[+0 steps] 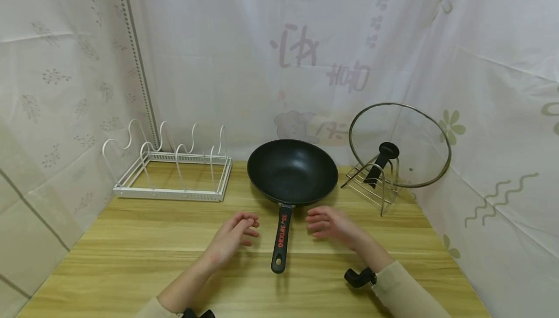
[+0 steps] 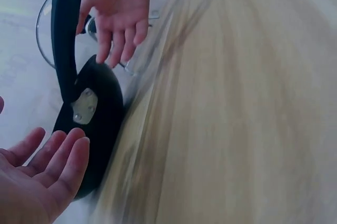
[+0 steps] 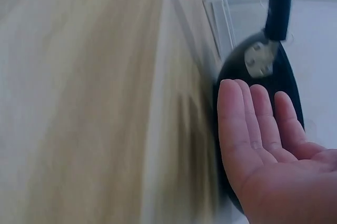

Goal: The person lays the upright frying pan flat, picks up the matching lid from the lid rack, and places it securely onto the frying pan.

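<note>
A black frying pan (image 1: 292, 172) stands on the wooden table, its black handle (image 1: 281, 240) with red lettering pointing toward me. To the left of the handle is my left hand (image 1: 233, 235), fingers loosely bent and holding nothing. On the other side, my right hand (image 1: 332, 225) is close to the pan's near right rim, also without anything in it. In the right wrist view, the right hand's fingers (image 3: 258, 124) lie in front of the pan's side; whether they touch it I cannot tell. The left wrist view has the left palm (image 2: 45, 176) beside the pan, apart from the handle.
At the back left sits a white rack (image 1: 170, 194) with curved upright dividers. A wire stand (image 1: 383, 187) at the back right holds a round glass lid (image 1: 419, 138) with a black knob, leaning upright. Patterned curtains (image 1: 244, 65) close off the back and sides of the table (image 1: 144, 240).
</note>
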The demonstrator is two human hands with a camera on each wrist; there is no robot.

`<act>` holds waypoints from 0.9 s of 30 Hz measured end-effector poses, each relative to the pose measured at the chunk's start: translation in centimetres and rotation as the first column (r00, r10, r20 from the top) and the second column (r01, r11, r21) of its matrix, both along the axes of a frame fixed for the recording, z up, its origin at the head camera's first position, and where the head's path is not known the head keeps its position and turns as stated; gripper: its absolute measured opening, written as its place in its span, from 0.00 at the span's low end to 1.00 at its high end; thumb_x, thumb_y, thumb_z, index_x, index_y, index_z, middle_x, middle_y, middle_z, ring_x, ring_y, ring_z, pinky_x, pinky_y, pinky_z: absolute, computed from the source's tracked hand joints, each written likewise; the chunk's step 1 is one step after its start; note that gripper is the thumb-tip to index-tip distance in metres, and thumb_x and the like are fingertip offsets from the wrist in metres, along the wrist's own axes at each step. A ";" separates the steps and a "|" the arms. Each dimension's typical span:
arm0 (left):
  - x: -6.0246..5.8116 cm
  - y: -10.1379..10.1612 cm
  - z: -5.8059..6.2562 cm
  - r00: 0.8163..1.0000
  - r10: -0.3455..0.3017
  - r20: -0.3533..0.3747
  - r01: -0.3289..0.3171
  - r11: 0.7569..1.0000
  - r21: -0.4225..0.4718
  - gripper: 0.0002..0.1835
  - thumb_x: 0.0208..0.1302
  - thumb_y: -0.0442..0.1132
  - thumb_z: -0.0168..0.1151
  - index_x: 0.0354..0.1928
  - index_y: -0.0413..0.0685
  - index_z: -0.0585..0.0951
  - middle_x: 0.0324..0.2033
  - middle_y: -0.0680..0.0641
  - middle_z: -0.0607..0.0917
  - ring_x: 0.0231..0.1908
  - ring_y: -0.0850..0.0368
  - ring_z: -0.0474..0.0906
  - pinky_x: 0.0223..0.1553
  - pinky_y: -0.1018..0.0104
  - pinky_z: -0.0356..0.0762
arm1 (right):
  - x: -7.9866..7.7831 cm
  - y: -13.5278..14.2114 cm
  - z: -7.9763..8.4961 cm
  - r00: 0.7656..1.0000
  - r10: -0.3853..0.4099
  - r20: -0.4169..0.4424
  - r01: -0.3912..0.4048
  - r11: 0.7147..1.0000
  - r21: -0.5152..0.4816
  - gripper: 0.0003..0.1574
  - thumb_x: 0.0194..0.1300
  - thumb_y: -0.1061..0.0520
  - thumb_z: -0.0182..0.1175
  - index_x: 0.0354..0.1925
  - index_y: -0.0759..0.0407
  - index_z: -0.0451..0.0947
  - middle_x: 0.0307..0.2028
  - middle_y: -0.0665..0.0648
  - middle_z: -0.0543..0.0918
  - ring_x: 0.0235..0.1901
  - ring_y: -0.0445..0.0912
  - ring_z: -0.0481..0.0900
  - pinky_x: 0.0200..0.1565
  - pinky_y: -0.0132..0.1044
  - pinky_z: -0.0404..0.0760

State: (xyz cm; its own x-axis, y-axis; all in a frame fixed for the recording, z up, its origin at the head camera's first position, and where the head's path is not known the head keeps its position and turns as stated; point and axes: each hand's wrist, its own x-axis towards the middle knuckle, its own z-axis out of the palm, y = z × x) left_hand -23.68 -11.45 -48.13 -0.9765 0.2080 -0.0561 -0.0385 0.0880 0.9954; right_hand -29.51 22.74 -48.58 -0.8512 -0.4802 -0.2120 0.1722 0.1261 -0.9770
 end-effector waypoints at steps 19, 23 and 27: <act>-1.7 -2.0 1.3 0.990 -0.008 -0.141 -0.015 0.986 -0.163 0.17 0.86 0.43 0.54 0.65 0.43 0.80 0.61 0.33 0.83 0.53 0.50 0.86 0.47 0.60 0.86 | -2.4 3.4 2.7 0.942 -0.233 -0.242 0.270 0.954 0.132 0.30 0.88 0.49 0.53 0.68 0.75 0.72 0.59 0.65 0.86 0.54 0.54 0.89 0.57 0.51 0.90; -2.0 -1.9 1.7 0.986 -0.034 -0.165 0.005 0.985 -0.173 0.17 0.85 0.44 0.56 0.66 0.43 0.79 0.59 0.36 0.82 0.53 0.50 0.86 0.47 0.60 0.86 | -3.1 4.2 3.4 0.923 -0.289 -0.254 0.325 0.939 0.110 0.31 0.88 0.47 0.53 0.69 0.73 0.72 0.54 0.55 0.87 0.50 0.47 0.90 0.54 0.44 0.91; -2.1 -1.8 2.2 0.981 -0.055 -0.185 0.021 0.983 -0.182 0.17 0.85 0.43 0.56 0.67 0.43 0.79 0.58 0.38 0.83 0.52 0.51 0.87 0.46 0.61 0.86 | -3.9 4.9 3.8 0.900 -0.335 -0.278 0.374 0.923 0.096 0.34 0.88 0.47 0.53 0.71 0.75 0.70 0.51 0.52 0.88 0.49 0.46 0.90 0.50 0.39 0.91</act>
State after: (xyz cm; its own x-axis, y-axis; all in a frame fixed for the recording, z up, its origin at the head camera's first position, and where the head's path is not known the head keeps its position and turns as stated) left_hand -25.79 -13.21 -45.89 -0.9646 0.2483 0.0886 0.1549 0.2621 0.9525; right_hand -33.39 27.63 -44.81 -0.9931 -0.1170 -0.0119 -0.0173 0.2450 -0.9694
